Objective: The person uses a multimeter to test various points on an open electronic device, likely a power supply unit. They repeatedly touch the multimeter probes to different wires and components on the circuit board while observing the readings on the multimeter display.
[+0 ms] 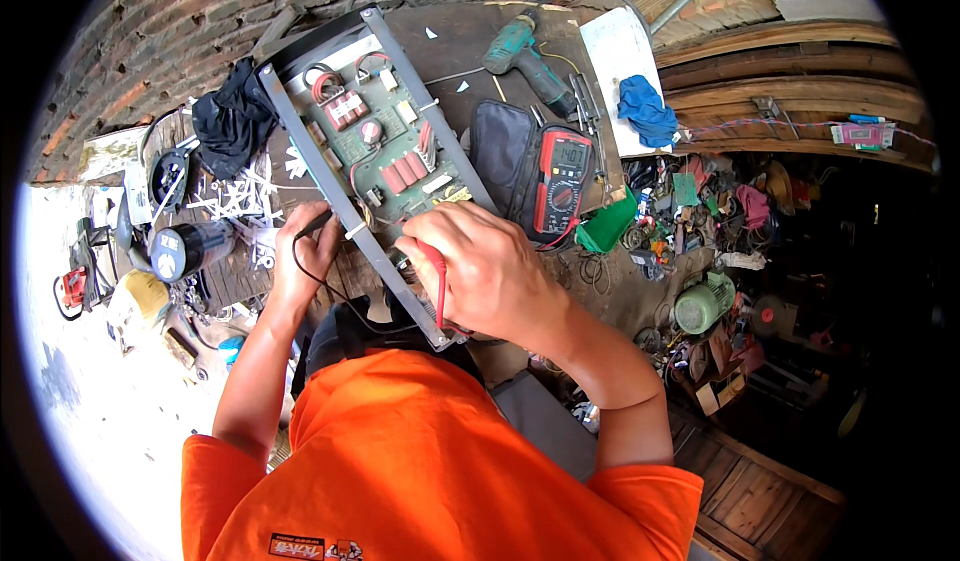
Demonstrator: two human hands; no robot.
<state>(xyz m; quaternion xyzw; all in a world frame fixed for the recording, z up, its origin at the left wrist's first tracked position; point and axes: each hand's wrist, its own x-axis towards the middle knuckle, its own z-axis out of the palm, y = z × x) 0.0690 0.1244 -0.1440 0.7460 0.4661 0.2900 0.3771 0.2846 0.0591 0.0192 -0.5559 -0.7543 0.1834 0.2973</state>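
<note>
A green circuit board [395, 141] with red and silver components and bundled wires sits inside a long grey metal frame [325, 173], tilted across the bench in front of me. At its left rail, my left hand [300, 266] is closed on a black test probe [313, 225], whose lead loops down below the frame. My right hand [490, 266] reaches over the near end of the board, its fingers closed round a red test probe [438, 266]. That hand hides both probe tip and contact point. A red and black multimeter [562, 183] lies right of the frame with its display lit.
Beyond the multimeter lies a teal cordless drill [525, 61]. A blue cloth [647, 111] rests on white paper, near a green scoop-shaped container [606, 223]. Black cloth [232, 116] and a dark cylindrical can [190, 249] are at left. Mixed parts and a green motor [705, 303] crowd the right.
</note>
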